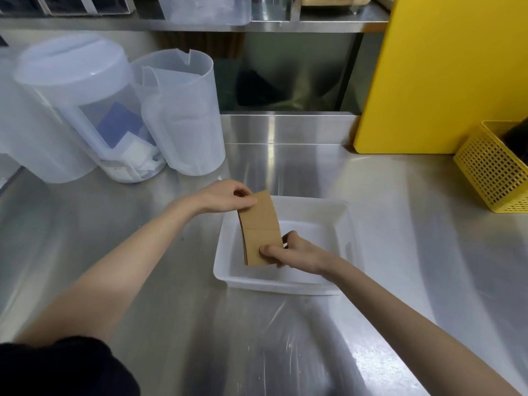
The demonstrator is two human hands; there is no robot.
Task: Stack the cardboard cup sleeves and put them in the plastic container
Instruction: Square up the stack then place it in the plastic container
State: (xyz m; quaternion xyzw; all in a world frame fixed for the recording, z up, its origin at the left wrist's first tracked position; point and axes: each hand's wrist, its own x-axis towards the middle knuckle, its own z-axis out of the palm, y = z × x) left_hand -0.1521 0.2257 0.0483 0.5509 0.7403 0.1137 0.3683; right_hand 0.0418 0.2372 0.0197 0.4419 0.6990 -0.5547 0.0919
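A stack of flat brown cardboard cup sleeves (pixel 260 227) is held on edge over the left side of a white, shallow plastic container (pixel 340 224) on the steel counter. My left hand (pixel 228 197) pinches the stack's far upper end between thumb and fingers. My right hand (pixel 297 252) grips its near lower end, thumb on the front face, fingers behind. The stack's lower end dips inside the container, above its floor. What else lies in the container I cannot tell; its visible floor looks bare.
Translucent plastic pitchers and a lidded jug (pixel 85 110) stand at the back left. A yellow board (pixel 445 72) leans at the back right, with a yellow mesh basket (pixel 494 170) beside it. A steel shelf (pixel 200 24) runs overhead at the back.
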